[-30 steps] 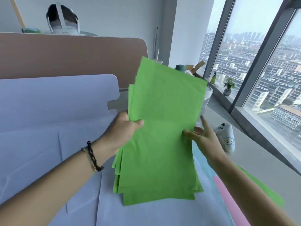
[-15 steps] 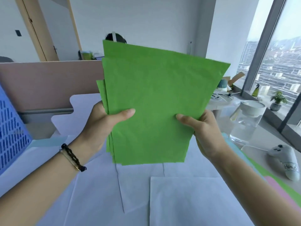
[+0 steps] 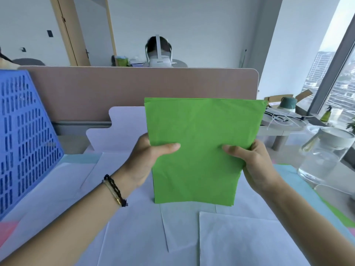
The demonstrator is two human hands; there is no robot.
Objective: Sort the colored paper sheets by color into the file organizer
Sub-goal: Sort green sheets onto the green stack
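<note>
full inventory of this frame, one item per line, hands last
green paper stack: several sheets, green, held upright at centre
file organizer: one, blue, perforated, far left
white sheets: several, white, spread over the desk
light blue sheet: one, under the white ones, right
pink sheet: one, lower left edge
desk divider: one, tan, behind
glass jar: one, clear, white lid, right
teal cup: one, far right
bracelet: one, black, left wrist
left hand: grip on stack's left edge
right hand: grip on stack's right edge
</note>
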